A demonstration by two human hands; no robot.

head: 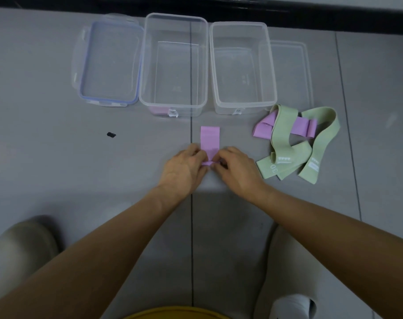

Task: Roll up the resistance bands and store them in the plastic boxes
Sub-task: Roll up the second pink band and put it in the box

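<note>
The near end of a pink resistance band (210,137), laid flat on the grey floor (57,157) at the centre of the frame, is pinched between the curled fingers of the left hand (184,168) and the right hand (238,169), a small roll being formed there. Above it two open clear boxes are set side by side: in the left box (172,65) something pink is seen at the near left corner, while the right box (242,65) is flanked by a clear lid (292,72). A tangle of green and pink bands (297,143) is heaped at the right of the frame.
</note>
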